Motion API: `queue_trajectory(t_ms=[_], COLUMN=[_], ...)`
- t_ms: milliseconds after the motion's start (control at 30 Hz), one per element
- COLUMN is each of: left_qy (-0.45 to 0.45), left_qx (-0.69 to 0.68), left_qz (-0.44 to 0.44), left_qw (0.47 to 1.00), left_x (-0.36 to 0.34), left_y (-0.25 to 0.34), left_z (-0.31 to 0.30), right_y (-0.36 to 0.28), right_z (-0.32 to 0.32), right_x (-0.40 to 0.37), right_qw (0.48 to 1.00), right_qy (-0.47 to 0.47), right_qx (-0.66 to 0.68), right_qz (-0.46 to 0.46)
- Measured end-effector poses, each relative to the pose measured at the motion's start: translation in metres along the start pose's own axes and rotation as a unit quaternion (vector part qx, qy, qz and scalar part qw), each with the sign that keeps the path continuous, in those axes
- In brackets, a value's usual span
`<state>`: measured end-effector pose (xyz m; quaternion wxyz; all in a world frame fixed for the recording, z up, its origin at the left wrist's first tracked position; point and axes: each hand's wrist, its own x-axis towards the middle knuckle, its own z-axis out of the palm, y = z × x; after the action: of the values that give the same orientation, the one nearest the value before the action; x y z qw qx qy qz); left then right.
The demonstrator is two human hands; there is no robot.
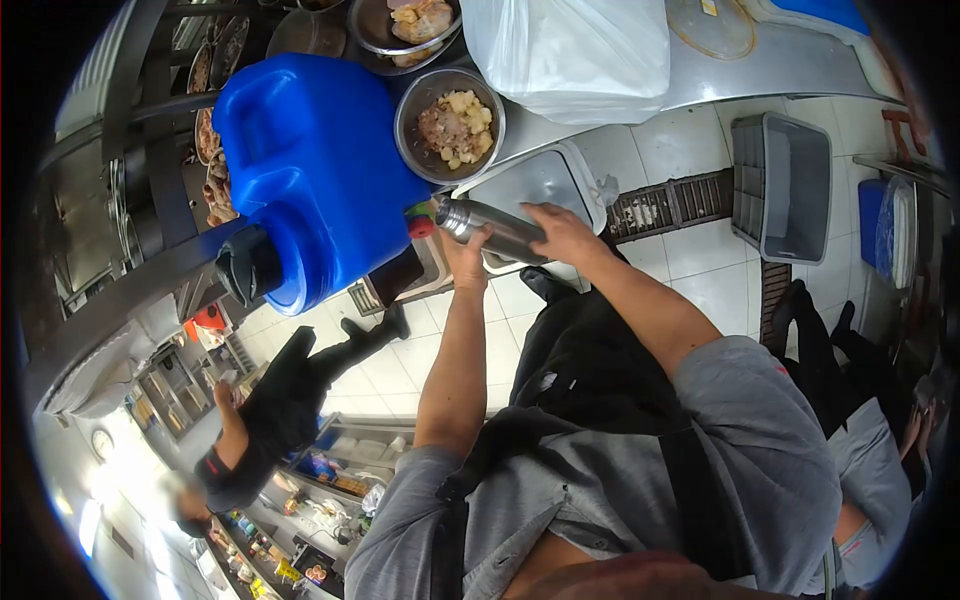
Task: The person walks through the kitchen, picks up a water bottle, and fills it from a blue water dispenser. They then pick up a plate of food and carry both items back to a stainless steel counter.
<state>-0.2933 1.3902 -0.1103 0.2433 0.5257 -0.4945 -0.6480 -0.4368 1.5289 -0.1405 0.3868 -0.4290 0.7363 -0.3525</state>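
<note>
Both my hands are around a steel thermos flask (506,229), held tilted with its bare threaded neck toward the upper left. Near the neck, my left hand (467,258) has its fingers closed on it. My right hand (563,236) grips the flask toward its base. Beside the neck is a small red and green thing (420,226), too small to make out. A large blue jerrycan (340,170) with a black cap stands to the left. Just beyond my hands is a steel bowl (401,128) of chopped pale and pinkish food.
A white tub (590,165) sits below the steel counter (800,62). The counter holds a white plastic bag (570,55) and another steel bowl (362,38). A grey crate (785,185) stands on the tiled floor. A person (260,430) is at left, others at right.
</note>
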Motion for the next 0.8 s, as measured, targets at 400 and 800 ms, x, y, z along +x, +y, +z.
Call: queue_trajectory(t_ms=[400, 800], left_qy=[-0.047, 0.066], left_qx=[-0.006, 0.161], left_qz=[-0.006, -0.025], left_qw=[0.999, 0.984], left_x=[-0.013, -0.088], left_y=[0.026, 0.057], left_z=[0.005, -0.109], right_y=[-0.055, -0.048], right_z=[0.026, 0.025], right_x=[0.040, 0.056], right_qw=[0.998, 0.999], right_qy=[0.024, -0.015], right_qx=[0.058, -0.031], right_qz=[-0.020, -0.038])
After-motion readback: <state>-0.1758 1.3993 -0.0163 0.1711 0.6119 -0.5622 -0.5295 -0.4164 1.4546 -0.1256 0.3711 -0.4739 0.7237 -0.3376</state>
